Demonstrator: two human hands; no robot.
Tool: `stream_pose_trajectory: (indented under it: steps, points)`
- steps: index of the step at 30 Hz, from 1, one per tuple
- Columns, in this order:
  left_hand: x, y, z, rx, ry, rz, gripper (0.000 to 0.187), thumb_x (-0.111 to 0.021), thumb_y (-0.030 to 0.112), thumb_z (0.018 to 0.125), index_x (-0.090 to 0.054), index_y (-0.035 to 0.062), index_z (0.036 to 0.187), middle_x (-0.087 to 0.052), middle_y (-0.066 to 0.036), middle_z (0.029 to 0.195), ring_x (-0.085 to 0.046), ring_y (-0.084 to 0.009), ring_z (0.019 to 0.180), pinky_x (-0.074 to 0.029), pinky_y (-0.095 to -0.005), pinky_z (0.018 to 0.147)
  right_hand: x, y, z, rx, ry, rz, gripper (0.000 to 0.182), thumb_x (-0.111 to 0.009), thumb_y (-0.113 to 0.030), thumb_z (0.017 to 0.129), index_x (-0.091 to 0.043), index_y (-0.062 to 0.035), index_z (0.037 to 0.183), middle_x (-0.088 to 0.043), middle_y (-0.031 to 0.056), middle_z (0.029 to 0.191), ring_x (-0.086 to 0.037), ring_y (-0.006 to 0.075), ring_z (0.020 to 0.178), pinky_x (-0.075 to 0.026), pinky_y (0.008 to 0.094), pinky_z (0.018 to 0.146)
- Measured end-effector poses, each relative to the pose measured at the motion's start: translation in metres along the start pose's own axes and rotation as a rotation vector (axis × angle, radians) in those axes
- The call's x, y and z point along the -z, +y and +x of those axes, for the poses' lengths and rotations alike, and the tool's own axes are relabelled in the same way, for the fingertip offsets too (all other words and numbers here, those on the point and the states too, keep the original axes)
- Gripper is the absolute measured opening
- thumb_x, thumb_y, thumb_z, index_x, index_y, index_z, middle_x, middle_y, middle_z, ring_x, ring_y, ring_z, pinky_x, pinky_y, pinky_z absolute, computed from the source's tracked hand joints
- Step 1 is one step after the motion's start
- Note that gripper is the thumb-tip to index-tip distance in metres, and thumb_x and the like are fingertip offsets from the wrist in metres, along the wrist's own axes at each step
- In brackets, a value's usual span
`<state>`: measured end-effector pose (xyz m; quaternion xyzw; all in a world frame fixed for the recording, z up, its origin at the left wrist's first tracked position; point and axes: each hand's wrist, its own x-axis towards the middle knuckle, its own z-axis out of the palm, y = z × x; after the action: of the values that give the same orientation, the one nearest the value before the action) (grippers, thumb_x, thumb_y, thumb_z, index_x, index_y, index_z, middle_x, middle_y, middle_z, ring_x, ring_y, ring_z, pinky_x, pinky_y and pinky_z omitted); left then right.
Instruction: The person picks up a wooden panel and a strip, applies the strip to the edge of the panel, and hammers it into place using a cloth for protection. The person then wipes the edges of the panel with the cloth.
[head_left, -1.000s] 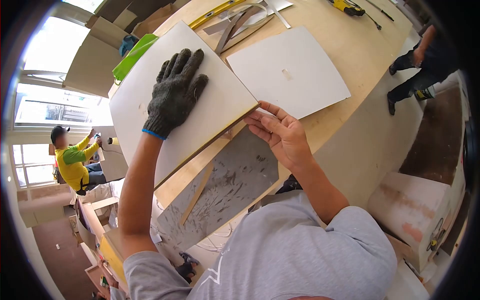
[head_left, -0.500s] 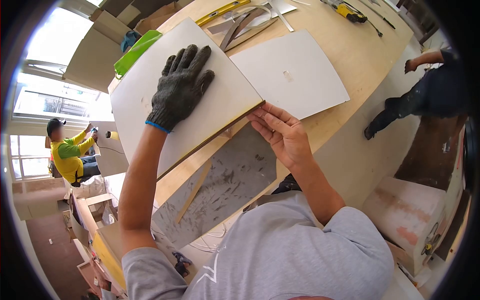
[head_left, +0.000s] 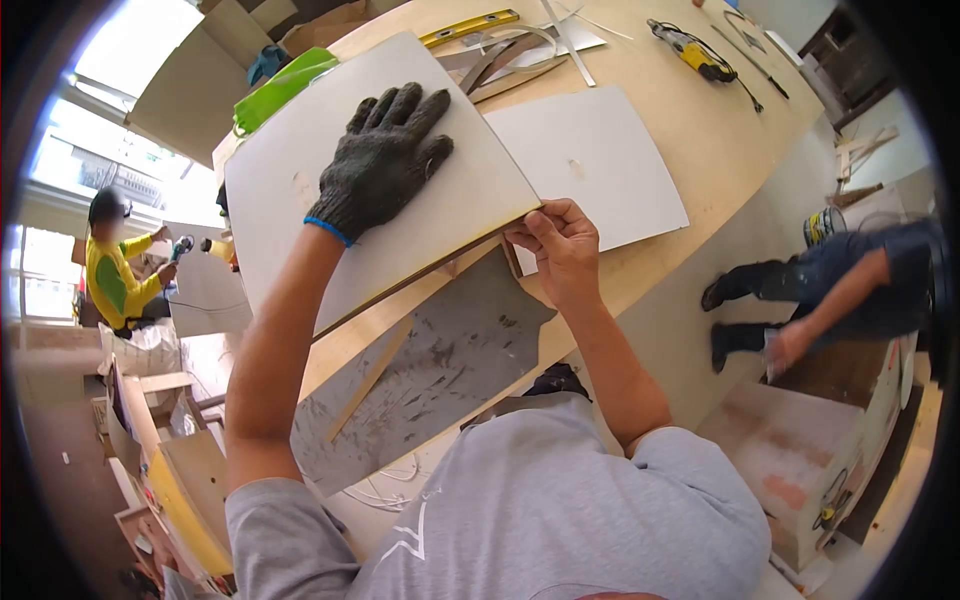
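Observation:
My left hand (head_left: 382, 165), in a dark knit glove with a blue cuff, lies flat on top of a white board (head_left: 285, 240), its fingers spread. A thin dark brown strip (head_left: 425, 272) runs along the board's near edge. At the right end of that edge, my bare right hand (head_left: 562, 245) pinches the corner between thumb and fingers; some fingertips are hidden beneath it. Beside it, a second white board (head_left: 625, 165) lies on the wooden worktable (head_left: 700, 150).
At the far side are a yellow spirit level (head_left: 470, 28), curled strips (head_left: 515, 55) and a green cloth (head_left: 285, 88). A yellow corded power tool (head_left: 692, 52) lies further right. One person in yellow (head_left: 120, 270) works at left; another in dark clothes (head_left: 830, 270) is at right.
The view has shifted slightly. My left hand stays flat on the board, and my right hand's fingers have curled in closer at the corner. The person at right has stepped further into view.

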<state>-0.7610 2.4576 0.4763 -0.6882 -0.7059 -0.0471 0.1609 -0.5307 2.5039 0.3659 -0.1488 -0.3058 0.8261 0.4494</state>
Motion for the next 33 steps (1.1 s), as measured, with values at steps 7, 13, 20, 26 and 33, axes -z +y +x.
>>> stream_pose_trajectory:
  steps: [7,13,20,26,33]
  points:
    - [-0.004,0.002,-0.004,0.032,0.069,0.01,0.052,-0.048,0.04,0.099,-0.046,0.0155,0.145,-0.043,-0.018,0.149,-0.038,-0.0362,0.14,-0.026,-0.0466,0.117,0.006,0.006,0.001,0.013,0.008,0.007,0.01,-0.066,-0.005,0.093,-0.06,-0.0009,0.1,-0.07,0.0122,0.093,-0.071,0.0214,0.084,-0.062,0.0341,0.077]
    - [-0.01,-0.007,-0.008,0.019,0.112,-0.112,0.052,-0.05,0.041,0.097,-0.051,0.0141,0.141,-0.046,-0.018,0.146,-0.042,-0.0358,0.136,-0.027,-0.0463,0.116,-0.024,0.036,-0.043,-0.319,-0.169,-0.223,0.019,-0.065,-0.012,0.095,-0.059,0.0023,0.106,-0.07,0.0148,0.099,-0.071,0.0221,0.088,-0.06,0.0341,0.081]
    - [0.01,-0.071,-0.104,0.041,0.036,-0.035,0.058,-0.045,0.046,0.099,-0.042,0.014,0.147,-0.039,-0.019,0.151,-0.033,-0.0344,0.143,-0.022,-0.0451,0.12,-0.082,0.046,-0.083,-0.462,-0.163,-0.417,0.033,-0.061,-0.025,0.098,-0.058,0.0043,0.113,-0.069,0.0186,0.1,-0.071,0.0285,0.084,-0.06,0.0358,0.076]
    - [0.002,-0.074,-0.119,0.02,0.168,-0.045,0.057,-0.044,0.045,0.099,-0.042,0.0136,0.147,-0.039,-0.019,0.152,-0.034,-0.0341,0.142,-0.021,-0.0464,0.119,-0.103,0.071,-0.079,-0.288,0.103,-0.399,0.038,-0.061,-0.033,0.098,-0.06,0.0042,0.109,-0.069,0.0201,0.099,-0.072,0.0272,0.082,-0.062,0.0347,0.071]
    - [0.019,-0.079,-0.111,0.033,-0.017,-0.12,0.055,-0.04,0.043,0.101,-0.041,0.012,0.147,-0.038,-0.02,0.151,-0.034,-0.0352,0.142,-0.021,-0.0479,0.119,-0.121,0.051,-0.08,-0.286,0.145,-0.407,0.045,-0.057,-0.04,0.099,-0.058,0.0039,0.108,-0.069,0.0187,0.094,-0.071,0.0269,0.081,-0.061,0.037,0.072]
